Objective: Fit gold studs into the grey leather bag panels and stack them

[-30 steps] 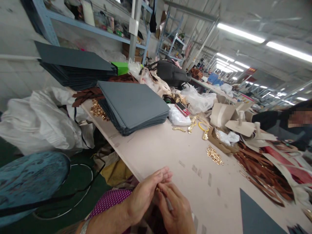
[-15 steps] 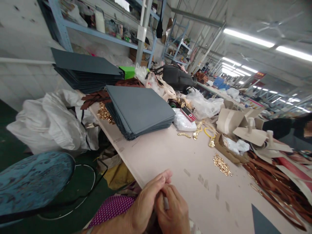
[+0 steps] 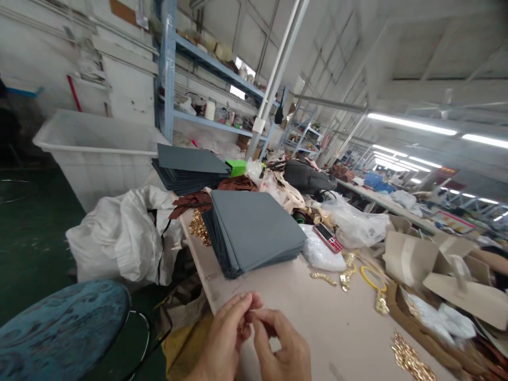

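Observation:
Both hands are close together over the near edge of the table (image 3: 321, 301). My left hand (image 3: 224, 336) is cupped with its fingers curled, and whatever lies in its palm is mostly hidden. Thumb and index finger of my right hand (image 3: 283, 346) pinch at the left fingertips, on something too small to name. Just beyond them stands a stack of dark grey sheets (image 3: 257, 227). Small gold metal pieces (image 3: 410, 357) form a pile to the right, and another gold heap (image 3: 199, 227) sits left of the stack.
A red phone (image 3: 327, 238) rests on a white plastic packet (image 3: 319, 256). Gold chain pieces (image 3: 323, 278), a yellow ring (image 3: 373, 278) and a cardboard tray (image 3: 420, 330) are at right. A blue patterned stool (image 3: 67, 330) and white sack (image 3: 123, 238) stand left.
The view has swung left and up, so a white bin shows and the brown straps at right are mostly out of frame. My hands have shifted from clasped together to fingertips meeting.

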`<state>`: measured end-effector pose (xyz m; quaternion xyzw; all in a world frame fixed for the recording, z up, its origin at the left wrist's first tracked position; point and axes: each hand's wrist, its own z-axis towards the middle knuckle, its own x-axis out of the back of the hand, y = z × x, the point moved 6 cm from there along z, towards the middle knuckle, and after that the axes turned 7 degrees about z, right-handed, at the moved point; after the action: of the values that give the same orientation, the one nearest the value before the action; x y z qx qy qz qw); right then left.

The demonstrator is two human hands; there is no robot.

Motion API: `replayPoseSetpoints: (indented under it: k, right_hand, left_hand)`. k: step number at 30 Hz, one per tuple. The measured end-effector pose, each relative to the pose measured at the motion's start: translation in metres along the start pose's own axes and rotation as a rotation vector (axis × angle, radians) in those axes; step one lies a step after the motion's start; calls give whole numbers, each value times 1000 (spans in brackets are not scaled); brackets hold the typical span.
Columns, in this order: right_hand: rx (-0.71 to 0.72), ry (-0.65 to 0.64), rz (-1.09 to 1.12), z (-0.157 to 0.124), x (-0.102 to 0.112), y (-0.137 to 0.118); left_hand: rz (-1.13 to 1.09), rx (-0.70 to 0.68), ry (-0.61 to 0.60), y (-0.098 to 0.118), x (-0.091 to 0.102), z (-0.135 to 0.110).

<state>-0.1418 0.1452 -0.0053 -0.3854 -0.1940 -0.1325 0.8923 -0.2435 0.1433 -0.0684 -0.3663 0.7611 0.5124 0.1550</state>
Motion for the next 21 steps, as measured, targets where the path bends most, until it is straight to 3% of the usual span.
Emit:
replayPoseSetpoints:
  k: [4,8,13,17,19,21]
  right_hand:
    - [179,35,-225,39,-5,-9]
    - [371,2,-445,58,-25,-15]
    - [408,-42,-470,69,-24,-23]
    - [401,-97,-422,44,4,-19]
    - [375,-179,-358,14,18,-12]
    - [246,-234,-270,-21,31,-1]
  left_hand:
    - [193,-171,16,28,13,3]
    - [258,-235,43,36,21,3]
    - [290,-244,35,37,21,-2]
    - [348,-252,-31,33,21,-8]
    - [361,-250,-70,29,22,-9]
    - [325,-182,-107,22,23,-9]
